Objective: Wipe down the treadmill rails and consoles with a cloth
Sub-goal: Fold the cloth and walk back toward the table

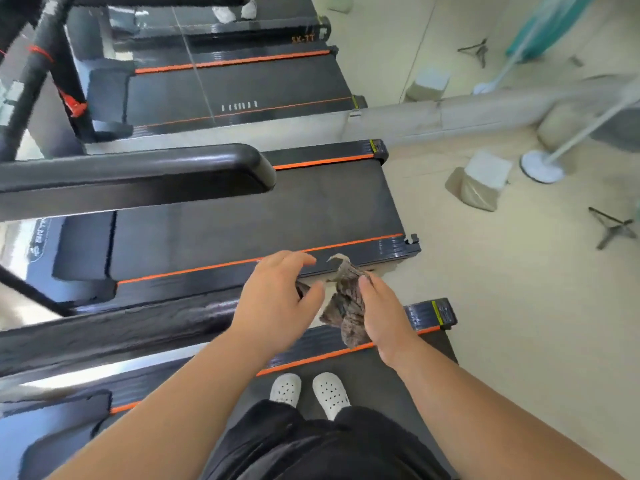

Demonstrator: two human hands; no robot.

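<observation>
Between the two hands, held above the gap between two treadmills, hangs a crumpled brown-grey cloth (346,306). The right hand (384,320) grips it along its right edge, thumb pressed into the upper folds, and the bulk of the fabric droops down beside the palm. The left hand (277,299) is spread fairly wide with fingers curved; a dark corner of the cloth shows just under its thumb, but whether the fingers actually pinch it is hidden by the hand itself. A pale pointed tip of the cloth sticks up between the two hands.

Beneath the left forearm runs a long black handrail (114,334), its surface smeared by blur. Under the hands lies the orange-striped side rail (346,353) of the near treadmill, where two white perforated clogs (308,393) stand on the belt. Beyond the hands sits the next treadmill's belt (259,216), with a second handrail (138,174) crossing above it and running off the left edge. The consoles are cut off at left. On the beige floor to the right stand a wrapped block (483,183) and a white round base with a pole (542,166).
</observation>
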